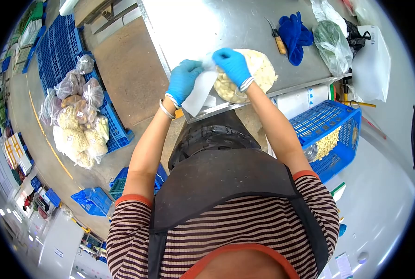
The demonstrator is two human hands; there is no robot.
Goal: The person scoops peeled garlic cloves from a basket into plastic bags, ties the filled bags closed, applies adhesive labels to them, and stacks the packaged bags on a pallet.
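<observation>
My left hand (184, 82), in a blue glove, is closed on a strip of white paper (201, 94) that hangs down over the table's near edge. My right hand (234, 68), gloved in blue too, has its fingers curled at the top end of the strip. A blurred whitish piece lies between the two hands, and I cannot tell what the right fingers hold. Beneath my right hand and wrist rests a clear bag of pale, peeled pieces that look like garlic cloves (259, 69), on the steel table (189, 28).
A knife with a wooden handle (280, 44), a blue cloth (295, 37) and a bag of greens (332, 46) lie to the right. Below them is a blue crate (326, 139) with pale pieces and a metal bowl. Bagged produce (77, 125) sits on a blue pallet at left.
</observation>
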